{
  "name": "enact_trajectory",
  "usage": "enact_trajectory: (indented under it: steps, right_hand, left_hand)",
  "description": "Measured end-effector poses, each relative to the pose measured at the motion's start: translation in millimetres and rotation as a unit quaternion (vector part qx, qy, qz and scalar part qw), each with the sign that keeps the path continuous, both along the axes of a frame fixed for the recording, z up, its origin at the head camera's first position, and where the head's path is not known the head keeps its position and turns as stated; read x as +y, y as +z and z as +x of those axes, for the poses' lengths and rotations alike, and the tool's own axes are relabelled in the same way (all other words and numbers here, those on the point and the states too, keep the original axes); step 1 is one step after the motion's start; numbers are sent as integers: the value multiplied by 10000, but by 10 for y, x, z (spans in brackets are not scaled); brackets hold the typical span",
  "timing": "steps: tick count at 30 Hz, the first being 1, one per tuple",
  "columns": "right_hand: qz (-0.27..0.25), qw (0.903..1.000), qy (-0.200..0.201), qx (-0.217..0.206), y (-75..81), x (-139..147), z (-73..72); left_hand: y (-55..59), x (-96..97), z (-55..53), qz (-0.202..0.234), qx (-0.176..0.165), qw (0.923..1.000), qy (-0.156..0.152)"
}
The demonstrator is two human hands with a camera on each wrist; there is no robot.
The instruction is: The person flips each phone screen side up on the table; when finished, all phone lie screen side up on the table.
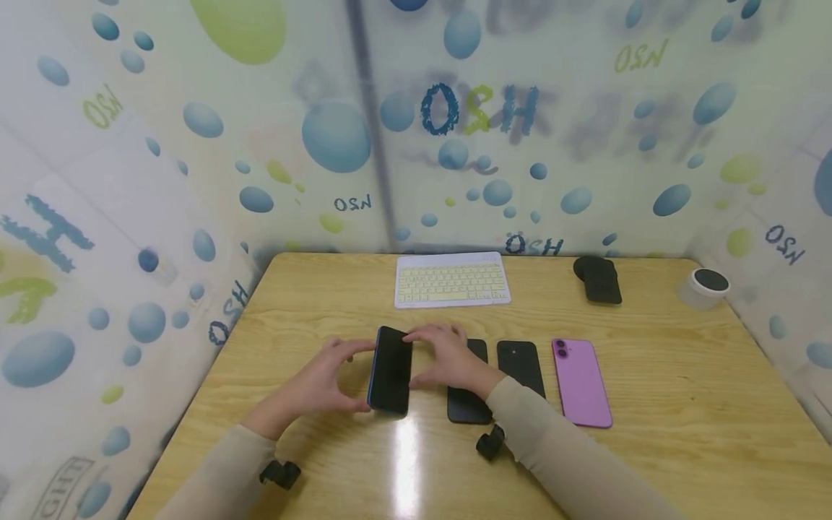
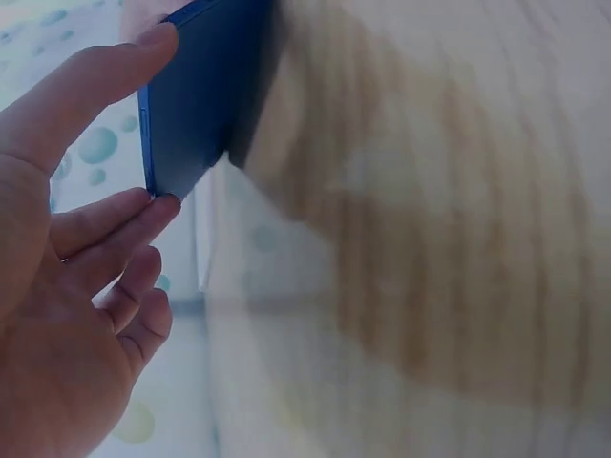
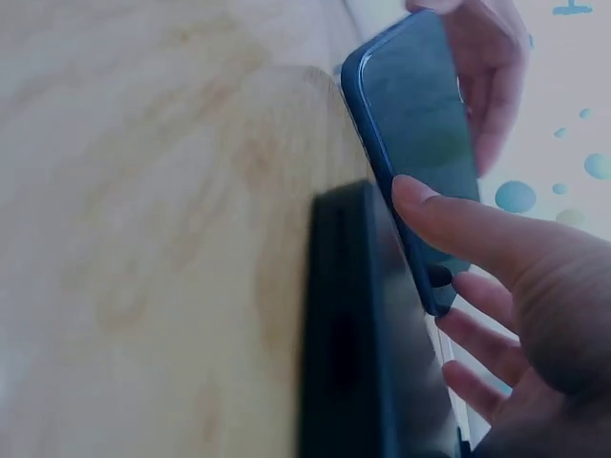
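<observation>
A smartphone (image 1: 391, 372) with a dark screen and blue edges is held between both hands, screen up. My left hand (image 1: 323, 385) grips it from the left, thumb at the near corner and fingers at the far side. In the left wrist view, the blue back of the phone (image 2: 205, 100) shows, tilted off the wooden surface. My right hand (image 1: 450, 359) holds it from the right. The right wrist view has the right thumb (image 3: 458, 221) on the long edge and fingertips by one end. Under the right hand lies a black phone (image 1: 469, 406), partly hidden.
Right of the hands lie another black phone (image 1: 520, 361) and a pink phone (image 1: 582, 383), both backs up. A white keyboard (image 1: 453, 281) sits at the back of the wooden table (image 1: 689, 404). Further right are a black folded object (image 1: 601, 280) and a white round container (image 1: 704, 289).
</observation>
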State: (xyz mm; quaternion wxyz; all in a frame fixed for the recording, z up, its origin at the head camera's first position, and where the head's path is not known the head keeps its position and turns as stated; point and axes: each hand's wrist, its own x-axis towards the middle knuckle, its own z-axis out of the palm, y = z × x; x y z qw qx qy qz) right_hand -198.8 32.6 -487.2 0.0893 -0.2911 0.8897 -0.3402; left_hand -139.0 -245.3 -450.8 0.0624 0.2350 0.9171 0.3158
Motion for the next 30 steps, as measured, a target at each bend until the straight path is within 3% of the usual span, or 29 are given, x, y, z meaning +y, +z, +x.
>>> enact_trajectory:
  steps: [4, 13, 19, 25, 30]
  right_hand:
    - [182, 9998, 40, 80, 7, 19, -19]
    - [459, 9985, 134, 250, 35, 28, -34]
    - [685, 9969, 205, 337, 30, 45, -42]
    - [601, 9972, 237, 372, 58, 229, -68]
    - [631, 9970, 39, 436, 125, 515, -41]
  left_hand:
    - [-60, 0, -3, -185, -197, 9996, 106]
    - [-164, 34, -38, -1065, 404, 9934, -140]
    - [-123, 80, -33, -1473, 486, 9875, -264]
    - [-47, 150, -13, -1457, 649, 9867, -320]
    - [1, 316, 0, -1232, 566, 9900, -381]
